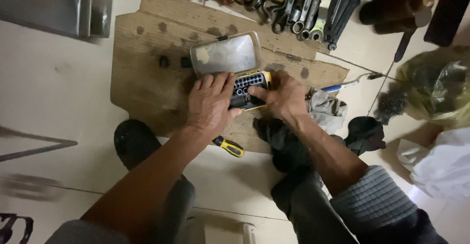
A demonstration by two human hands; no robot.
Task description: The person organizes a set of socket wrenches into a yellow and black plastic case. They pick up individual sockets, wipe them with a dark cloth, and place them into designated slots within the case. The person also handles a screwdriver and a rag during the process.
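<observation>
1. The bare left forearm runs up from about seven o'clock in the view toward the centre, sleeve pushed back near the elbow.
2. The left hand lies palm down, back toward the camera, fingers stretched flat and close together, pointing to about one o'clock.
3. The right forearm comes in from about five o'clock, a grey ribbed cuff pushed up it.
4. The right hand lies palm down at three o'clock of the left hand, its thumb reaching toward nine o'clock, close to the left fingertips.
</observation>
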